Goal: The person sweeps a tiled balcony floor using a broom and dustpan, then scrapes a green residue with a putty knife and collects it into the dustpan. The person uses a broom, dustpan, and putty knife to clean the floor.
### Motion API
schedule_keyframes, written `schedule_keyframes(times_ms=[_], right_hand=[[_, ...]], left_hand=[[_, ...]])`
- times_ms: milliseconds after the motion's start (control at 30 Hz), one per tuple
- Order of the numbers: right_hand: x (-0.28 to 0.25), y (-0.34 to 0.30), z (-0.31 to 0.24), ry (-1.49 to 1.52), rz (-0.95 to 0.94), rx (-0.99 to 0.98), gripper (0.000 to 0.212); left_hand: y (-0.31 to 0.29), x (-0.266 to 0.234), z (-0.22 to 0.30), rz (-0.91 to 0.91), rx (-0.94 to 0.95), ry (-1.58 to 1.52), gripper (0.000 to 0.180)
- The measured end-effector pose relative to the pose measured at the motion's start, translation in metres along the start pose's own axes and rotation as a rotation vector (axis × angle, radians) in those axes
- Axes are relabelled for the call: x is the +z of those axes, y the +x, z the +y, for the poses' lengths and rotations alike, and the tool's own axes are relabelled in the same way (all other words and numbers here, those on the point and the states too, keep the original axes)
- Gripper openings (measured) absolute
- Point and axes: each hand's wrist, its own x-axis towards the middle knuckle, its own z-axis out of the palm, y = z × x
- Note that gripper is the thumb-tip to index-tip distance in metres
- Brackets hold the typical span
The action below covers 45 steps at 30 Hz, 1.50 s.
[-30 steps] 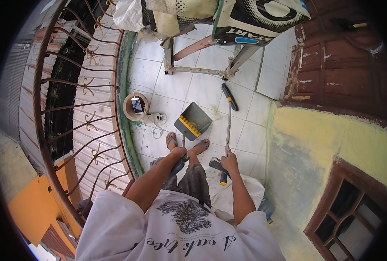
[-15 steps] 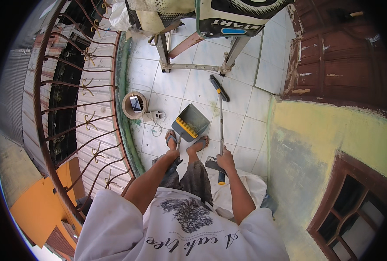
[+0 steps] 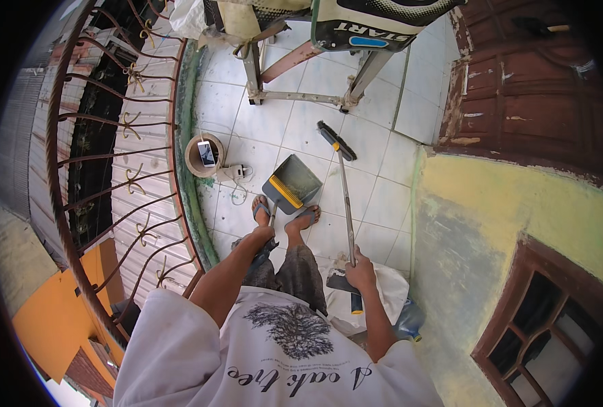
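Note:
My left hand [image 3: 263, 236] is closed round the handle of a grey dustpan [image 3: 304, 176] with a row of yellow comb teeth. The pan lies on the tiles just beyond my feet, with what looks like fine debris inside. My right hand [image 3: 360, 271] grips the long grey handle of a broom [image 3: 346, 203]. Its dark bristled head [image 3: 337, 141] rests on the floor beyond the pan, to the right. Beside my right hand is a dark flat piece [image 3: 341, 279] whose kind I cannot make out. The handle's dark end with a yellow tip sticks out below that hand.
A metal-legged stand [image 3: 298, 97] is at the far side. To the left, a phone [image 3: 207, 154] sits on a round pot [image 3: 193, 157] near a white adapter [image 3: 231, 173] with cables. A curved iron railing [image 3: 59, 156] borders the left; a yellowish wall [image 3: 518, 186] stands right.
My right hand has moved nearer to me and slightly right, and the broom handle now slants more. The broom head has shifted a little left. The dustpan stays about where it was.

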Motion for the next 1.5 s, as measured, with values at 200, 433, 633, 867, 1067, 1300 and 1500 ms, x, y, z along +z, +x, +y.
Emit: schedule_keyframes(times_ms=[200,433,633,867,1067,1300,1500], right_hand=[[0.055,0.070,0.018,0.108,0.058,-0.016,0.073],[0.071,-0.045,0.003,0.125,-0.194,-0.056,0.075],[0.030,-0.058,-0.014,-0.068,-0.167,-0.011,0.075],[0.068,0.054,-0.010,-0.077,-0.041,-0.066,0.079],[0.072,-0.033,-0.013,0.080,-0.288,-0.039,0.079],[0.001,-0.033,0.037,-0.019,-0.002,0.074,0.077],[-0.024,0.118,0.120,0.053,0.314,0.014,0.069]], left_hand=[[0.015,0.003,-0.011,-0.048,-0.038,-0.280,0.028],[0.051,0.013,-0.009,0.041,0.078,-0.054,0.048],[0.089,0.018,-0.033,0.175,0.205,0.038,0.080],[0.075,0.018,-0.005,0.155,0.199,0.103,0.069],[0.073,0.016,-0.016,0.133,0.141,0.077,0.059],[0.050,0.019,-0.031,0.064,0.082,0.079,0.050],[0.037,0.021,-0.020,0.041,0.063,0.114,0.043]])
